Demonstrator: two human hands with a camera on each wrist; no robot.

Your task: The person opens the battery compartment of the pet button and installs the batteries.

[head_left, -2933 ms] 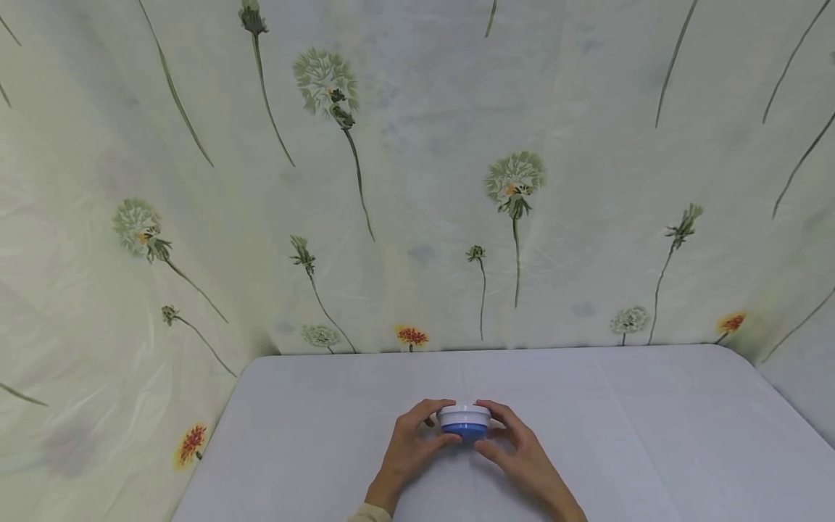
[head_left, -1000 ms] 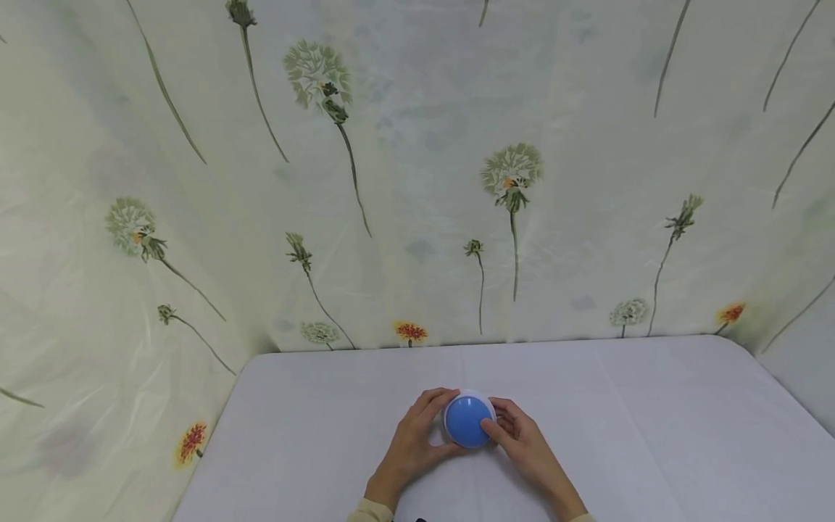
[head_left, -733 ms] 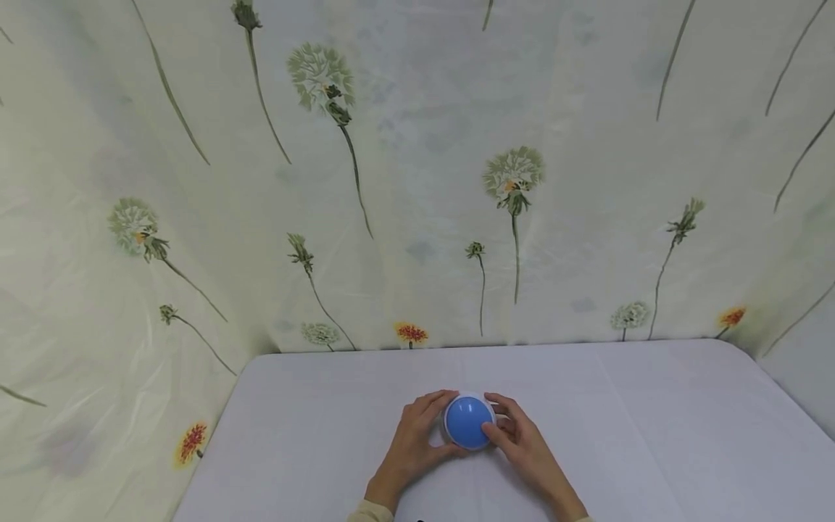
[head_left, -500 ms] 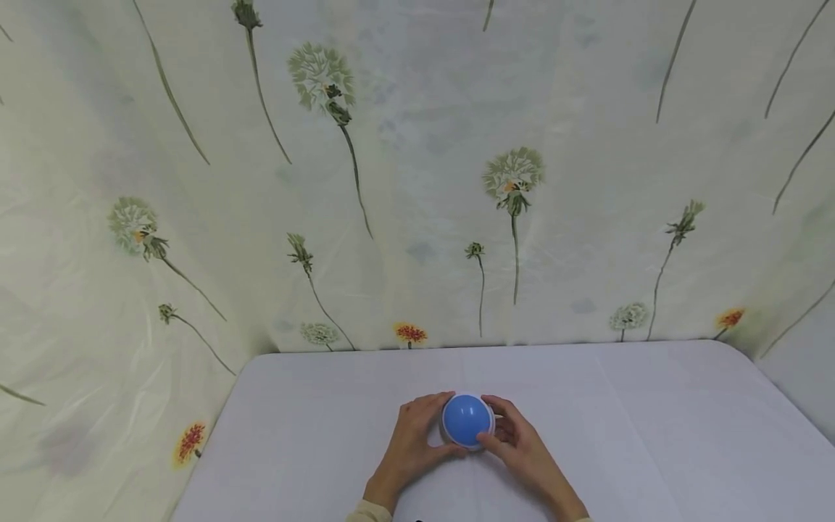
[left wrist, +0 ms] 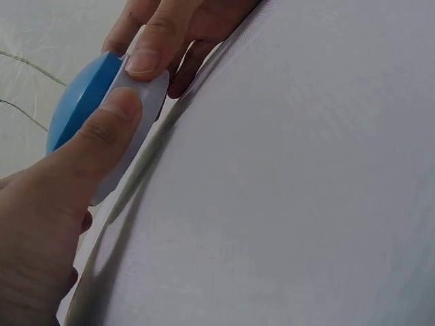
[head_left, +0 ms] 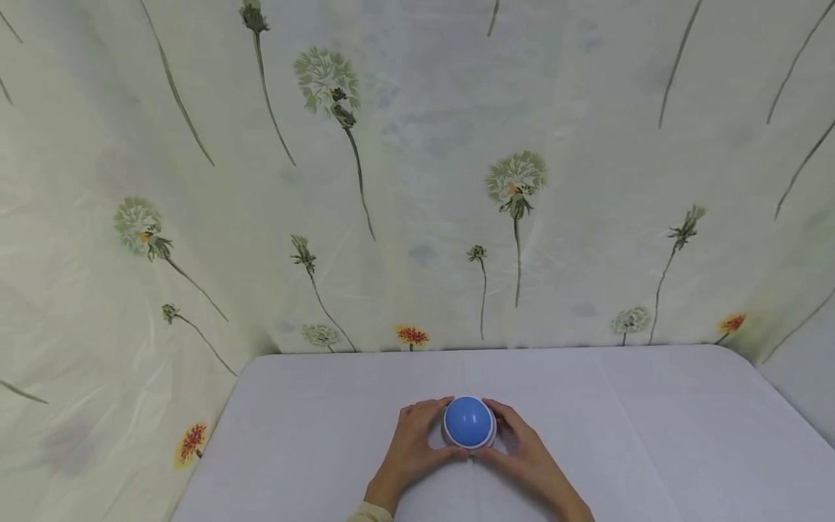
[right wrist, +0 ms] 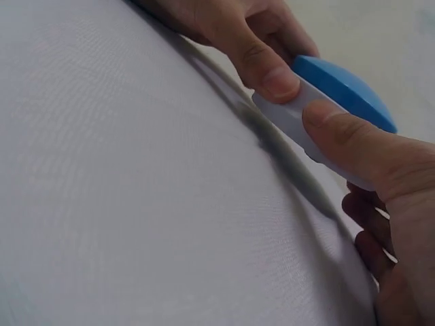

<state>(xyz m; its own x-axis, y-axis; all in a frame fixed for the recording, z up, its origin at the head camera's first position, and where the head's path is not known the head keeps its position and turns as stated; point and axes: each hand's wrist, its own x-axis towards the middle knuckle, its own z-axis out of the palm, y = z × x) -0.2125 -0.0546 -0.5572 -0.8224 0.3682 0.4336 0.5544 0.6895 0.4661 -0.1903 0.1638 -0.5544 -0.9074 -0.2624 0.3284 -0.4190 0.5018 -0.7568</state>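
Both hands hold a round white object with a smooth blue domed top (head_left: 469,421), like a large push button, near the table's front middle. Its dome faces up in the head view. My left hand (head_left: 412,444) grips its left side, thumb on the white rim at the front and fingers at the back. On the other side my right hand (head_left: 525,451) grips it likewise. In the left wrist view both thumbs press the white rim (left wrist: 146,115), close together. A shadow and a gap under the rim (right wrist: 289,119) in the right wrist view show it slightly above the cloth. Its underside is mostly hidden.
A white cloth (head_left: 326,406) covers the table, with rounded far corners. Behind and at the left hangs a pale curtain (head_left: 417,181) printed with dandelions and orange flowers.
Earlier the object was turned with its white part uppermost and blue below; the dome now faces up. Lately the right thumb has moved from the dome down to the front rim.
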